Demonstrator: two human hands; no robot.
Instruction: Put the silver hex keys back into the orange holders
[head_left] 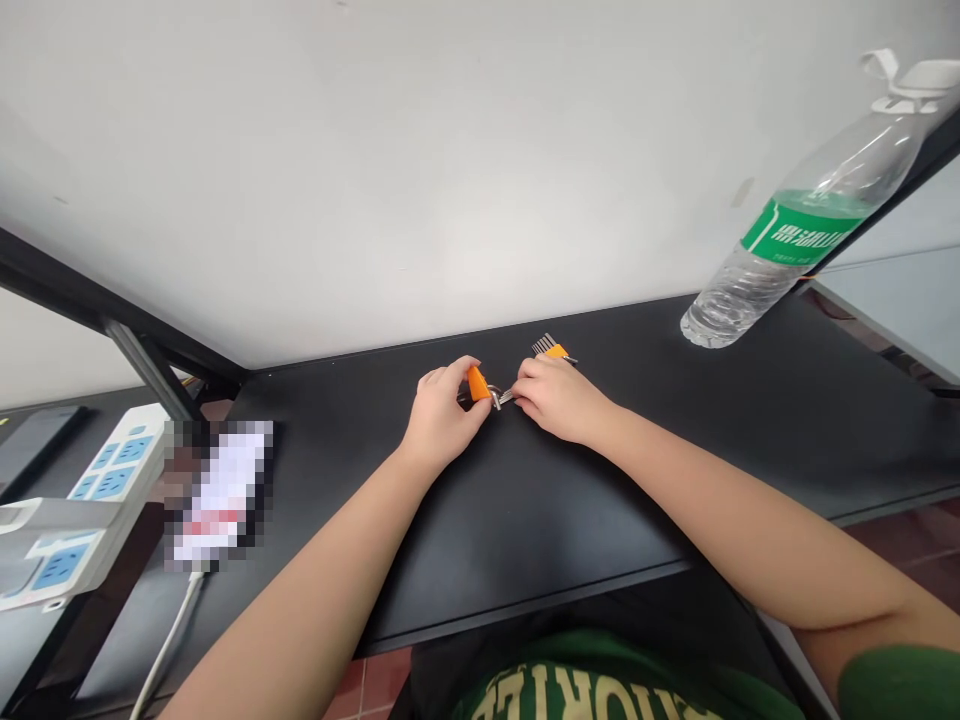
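Note:
My left hand is closed around an orange piece with dark and metal parts, pinched between thumb and fingers above the black table. Opposite it, my right hand grips a thin silver metal piece whose tip meets the metal at the orange piece's edge. Whether the two are joined I cannot tell. Just behind my right hand lies an orange holder with several thin grey metal rods sticking out, partly hidden by the hand.
A large water bottle with a green label stands at the back right. On the left are a blurred-out phone-like item with a white cable and a white power strip. A white wall rises behind the black table.

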